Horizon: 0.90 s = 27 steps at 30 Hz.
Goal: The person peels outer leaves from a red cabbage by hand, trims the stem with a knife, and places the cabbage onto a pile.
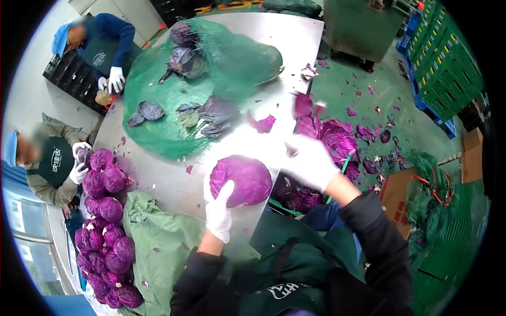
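Note:
A red cabbage rests near the metal table's front edge, its outside smooth and bright purple. White-gloved, my left hand grips its left side, with the thumb over the near face. Right of the cabbage, my right hand in a white glove is smeared by motion near the table edge; I cannot tell what its fingers hold. Just beyond it, purple leaves show at the table's edge. A torn leaf piece lies on the tabletop behind the cabbage.
A green mesh sack with cabbages and loose leaves covers the far table. Trimmed cabbages are piled at left, beside a green sack. Leaf scraps heap at right near a cardboard box. Two people work across the table.

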Each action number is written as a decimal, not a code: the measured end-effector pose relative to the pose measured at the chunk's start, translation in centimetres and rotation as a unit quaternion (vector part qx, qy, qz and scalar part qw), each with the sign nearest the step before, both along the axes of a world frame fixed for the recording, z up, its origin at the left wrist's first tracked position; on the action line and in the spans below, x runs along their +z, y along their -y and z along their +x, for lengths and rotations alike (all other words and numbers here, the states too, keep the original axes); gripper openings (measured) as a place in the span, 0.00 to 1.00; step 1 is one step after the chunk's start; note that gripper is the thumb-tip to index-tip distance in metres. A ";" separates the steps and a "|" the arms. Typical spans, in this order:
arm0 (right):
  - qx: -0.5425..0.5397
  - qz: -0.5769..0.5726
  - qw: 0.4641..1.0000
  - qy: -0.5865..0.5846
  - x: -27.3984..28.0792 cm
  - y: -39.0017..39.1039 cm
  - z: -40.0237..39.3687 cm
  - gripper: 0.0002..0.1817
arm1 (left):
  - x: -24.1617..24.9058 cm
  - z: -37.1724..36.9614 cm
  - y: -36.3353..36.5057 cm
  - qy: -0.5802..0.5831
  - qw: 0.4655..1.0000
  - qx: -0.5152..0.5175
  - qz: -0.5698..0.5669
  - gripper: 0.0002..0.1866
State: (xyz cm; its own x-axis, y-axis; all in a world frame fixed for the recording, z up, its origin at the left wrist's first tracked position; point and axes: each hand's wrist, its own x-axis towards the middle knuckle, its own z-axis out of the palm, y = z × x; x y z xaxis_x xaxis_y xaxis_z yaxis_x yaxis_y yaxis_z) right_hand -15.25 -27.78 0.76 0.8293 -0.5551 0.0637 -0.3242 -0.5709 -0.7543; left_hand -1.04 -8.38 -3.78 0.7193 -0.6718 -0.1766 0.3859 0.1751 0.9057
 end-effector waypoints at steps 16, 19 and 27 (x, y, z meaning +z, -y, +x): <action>-0.258 0.109 0.959 0.048 -7.9 3.5 -4.4 0.26 | 0.0 1.8 -0.6 -0.206 0.978 -0.021 -0.037 0.33; -0.191 0.047 0.980 0.022 -4.0 -0.1 -3.0 0.29 | -0.1 1.8 -0.4 -0.225 0.973 -0.029 -0.050 0.35; -0.033 -0.016 0.987 0.159 -3.3 -8.9 2.4 0.17 | -0.2 1.0 0.8 -0.150 0.988 -0.004 0.032 0.30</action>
State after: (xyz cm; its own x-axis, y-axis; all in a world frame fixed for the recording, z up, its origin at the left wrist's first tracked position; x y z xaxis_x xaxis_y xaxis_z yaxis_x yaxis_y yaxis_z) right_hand -12.89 -18.90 -2.58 0.7261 -0.6010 0.3341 -0.1110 -0.5819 -0.8056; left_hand -0.04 -9.22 -3.96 0.6231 -0.6577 -0.4232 0.6397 0.1172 0.7596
